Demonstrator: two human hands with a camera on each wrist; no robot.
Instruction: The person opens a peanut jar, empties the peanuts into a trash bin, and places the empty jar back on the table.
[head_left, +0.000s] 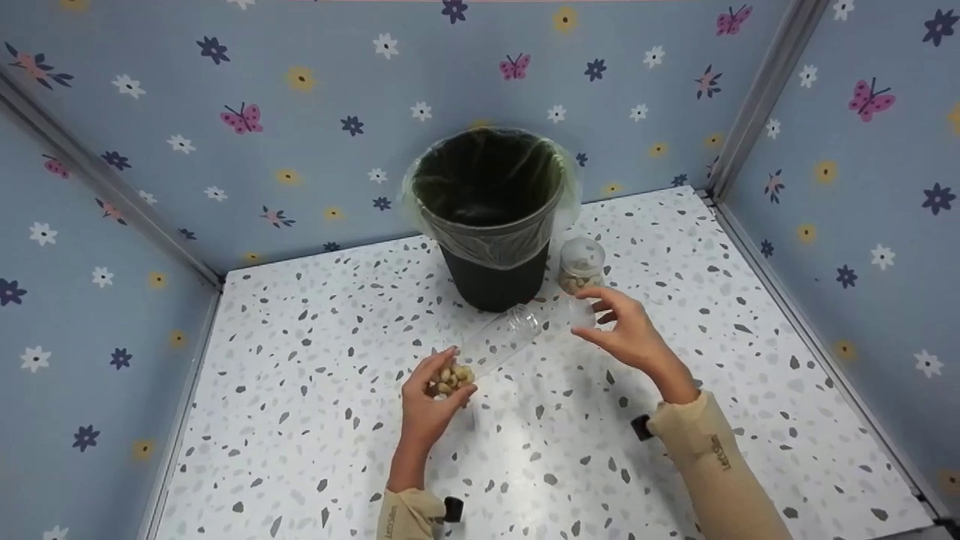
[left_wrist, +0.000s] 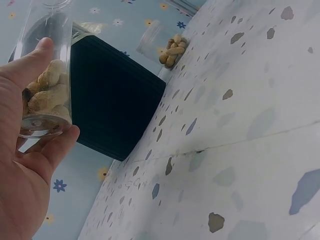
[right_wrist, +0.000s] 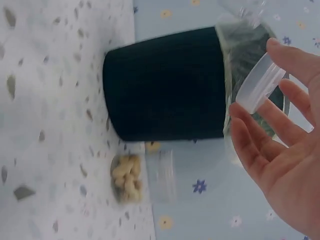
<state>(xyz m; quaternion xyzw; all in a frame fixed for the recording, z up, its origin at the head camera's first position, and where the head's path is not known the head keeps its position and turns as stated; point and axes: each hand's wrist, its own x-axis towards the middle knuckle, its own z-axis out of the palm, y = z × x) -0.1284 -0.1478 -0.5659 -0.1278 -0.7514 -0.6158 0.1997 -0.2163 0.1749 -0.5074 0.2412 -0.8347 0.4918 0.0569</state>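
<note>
While the left hand (head_left: 431, 405) grips a clear bottle (head_left: 495, 341) near its base — thumb on one side, fingers curled round the other — the bottle lies tilted across the centre of the head view, neck toward the upper right. Peanuts (head_left: 452, 379) gathered at its lower end, between thumb and fingers. Right hand (head_left: 634, 334), right of centre: a translucent lid (right_wrist: 260, 82) pinched by the edges between thumb and fingertips, near the bottle's neck but apart from it. Just above that hand in the head view, a clear jar (head_left: 582, 259) stands on the speckled tabletop (head_left: 300, 375), more peanuts at its bottom. Upper centre: dark bin (head_left: 491, 281), upright beside the jar, a pale liner (head_left: 487, 246) folded over its rim — flowered wall panel (head_left: 337, 97) behind.
</note>
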